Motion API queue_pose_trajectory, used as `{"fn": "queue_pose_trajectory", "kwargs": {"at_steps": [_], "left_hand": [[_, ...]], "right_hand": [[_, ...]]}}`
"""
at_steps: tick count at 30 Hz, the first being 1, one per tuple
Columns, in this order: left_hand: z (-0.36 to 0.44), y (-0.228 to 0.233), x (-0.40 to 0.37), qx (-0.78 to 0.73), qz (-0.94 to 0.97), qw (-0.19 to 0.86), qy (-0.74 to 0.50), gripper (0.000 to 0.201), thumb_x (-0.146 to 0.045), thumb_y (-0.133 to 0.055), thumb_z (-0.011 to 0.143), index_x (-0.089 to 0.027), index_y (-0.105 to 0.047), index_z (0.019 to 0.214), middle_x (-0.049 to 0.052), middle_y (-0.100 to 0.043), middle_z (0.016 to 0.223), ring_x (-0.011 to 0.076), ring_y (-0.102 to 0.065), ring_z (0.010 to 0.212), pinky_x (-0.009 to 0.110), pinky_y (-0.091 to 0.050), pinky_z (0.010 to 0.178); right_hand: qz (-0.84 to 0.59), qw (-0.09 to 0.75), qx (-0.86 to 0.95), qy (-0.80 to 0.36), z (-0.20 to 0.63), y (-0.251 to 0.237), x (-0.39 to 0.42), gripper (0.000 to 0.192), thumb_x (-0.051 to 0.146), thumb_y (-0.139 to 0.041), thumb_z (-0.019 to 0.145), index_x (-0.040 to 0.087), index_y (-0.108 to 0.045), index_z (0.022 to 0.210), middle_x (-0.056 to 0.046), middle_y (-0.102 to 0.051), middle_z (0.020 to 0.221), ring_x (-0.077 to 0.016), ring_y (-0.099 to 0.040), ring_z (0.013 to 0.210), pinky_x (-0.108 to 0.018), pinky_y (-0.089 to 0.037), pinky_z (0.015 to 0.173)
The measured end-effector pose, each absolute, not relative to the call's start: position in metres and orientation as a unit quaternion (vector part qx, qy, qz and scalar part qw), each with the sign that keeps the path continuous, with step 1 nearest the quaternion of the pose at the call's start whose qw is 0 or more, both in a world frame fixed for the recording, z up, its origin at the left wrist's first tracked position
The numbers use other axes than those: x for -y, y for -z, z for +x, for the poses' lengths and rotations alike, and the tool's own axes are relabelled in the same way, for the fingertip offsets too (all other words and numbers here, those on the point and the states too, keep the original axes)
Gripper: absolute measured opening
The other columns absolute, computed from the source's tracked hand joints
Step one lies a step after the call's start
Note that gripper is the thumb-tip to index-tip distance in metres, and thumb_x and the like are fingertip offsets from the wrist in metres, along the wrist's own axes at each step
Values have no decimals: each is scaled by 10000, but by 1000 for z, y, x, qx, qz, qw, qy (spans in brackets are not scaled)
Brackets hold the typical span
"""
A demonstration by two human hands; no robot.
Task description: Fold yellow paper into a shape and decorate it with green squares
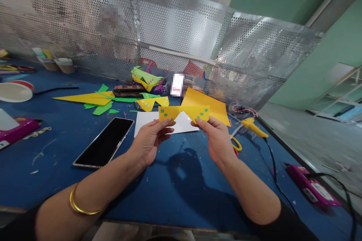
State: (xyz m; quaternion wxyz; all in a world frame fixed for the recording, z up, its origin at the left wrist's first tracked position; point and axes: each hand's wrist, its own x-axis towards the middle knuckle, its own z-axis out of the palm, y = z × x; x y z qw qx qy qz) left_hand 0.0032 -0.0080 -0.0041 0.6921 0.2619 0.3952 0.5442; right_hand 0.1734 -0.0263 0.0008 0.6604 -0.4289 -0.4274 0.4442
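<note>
The left hand (148,141) and right hand (216,139) pinch the two ends of a yellow bow-shaped paper piece with small green squares (183,113), fingers closed on it, above the blue felt-like table (175,180). A flat black phone (104,142) lies near the left hand; open table room stays in front.

both hands (181,141) hold a yellow paper bow (183,113) above the blue table (175,184).
</note>
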Motion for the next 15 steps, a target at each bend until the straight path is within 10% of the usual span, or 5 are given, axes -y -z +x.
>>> {"fn": "queue_pose_trajectory", "kwargs": {"at_steps": [15], "left_hand": [[6,9,8,-401,278,689,-536,75,-153,-786,732,-133,-757,798,58,-750,839,86,-634,618,161,-510,547]], "right_hand": [[-412,738,283,-453,181,6,13,447,231,-912,476,178,-657,840,12,-732,818,-140,-678,799,-258,-516,750]]}}
